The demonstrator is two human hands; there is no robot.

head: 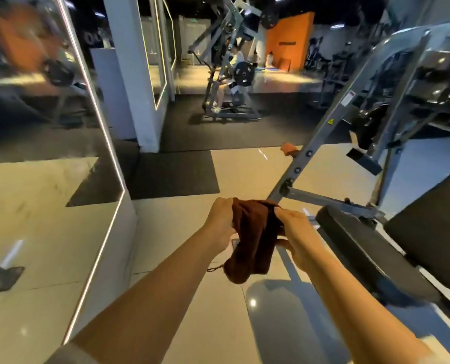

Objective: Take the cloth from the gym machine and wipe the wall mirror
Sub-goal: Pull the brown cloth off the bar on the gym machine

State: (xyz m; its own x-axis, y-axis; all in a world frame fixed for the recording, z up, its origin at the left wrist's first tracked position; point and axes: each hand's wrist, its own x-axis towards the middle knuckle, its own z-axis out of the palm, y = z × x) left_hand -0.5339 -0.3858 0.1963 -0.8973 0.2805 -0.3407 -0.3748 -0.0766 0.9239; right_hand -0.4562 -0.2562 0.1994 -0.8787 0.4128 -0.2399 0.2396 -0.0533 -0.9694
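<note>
Plenty of open tile floor [192, 324] between the wall mirror [43, 153] on the left, with its lit edge strip, and the gym machine [363, 240] crowding in from the right, black pad nearest. The brown cloth [252, 240] is held up in that gap, off the machine, apart from the mirror. It's bunched, long axis running near-to-far, loose end drooping toward us. Left hand [222, 219] is closed on its far-left edge; right hand [296, 236] pinches the right side, fingers curled round it.
</note>
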